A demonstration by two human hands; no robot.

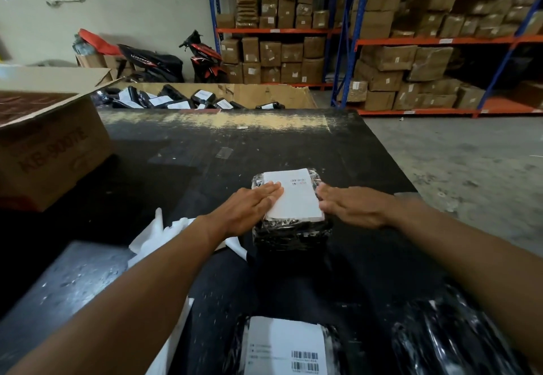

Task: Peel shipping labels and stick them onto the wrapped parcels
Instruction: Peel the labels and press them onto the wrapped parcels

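Parcel, black wrap, sits mid table, just ahead of the person, w/ the white label already lying on its top face. Left hand is flat, fingers straight, pressing the label's left edge; right hand is also flat w/ straight fingers against the right side of the parcel by the label's edge. It's a bit blurred, so can't tell if it touches the label itself. Neither hand grips anything. Risks, as I judge them: the wrap looks crinkly, so uneven pressing could trap a crease or bubble, esp. over the barcode; the label's near edge sits right at the parcel's front rim, so that corner could lift or fold over; a sideways push could skid the parcel on the table. Label's long axis runs near-to-far, tilted slightly right, barcode toward the far end. The parcel lines up roughly the same way. Peeled backing paper lies just left of it.
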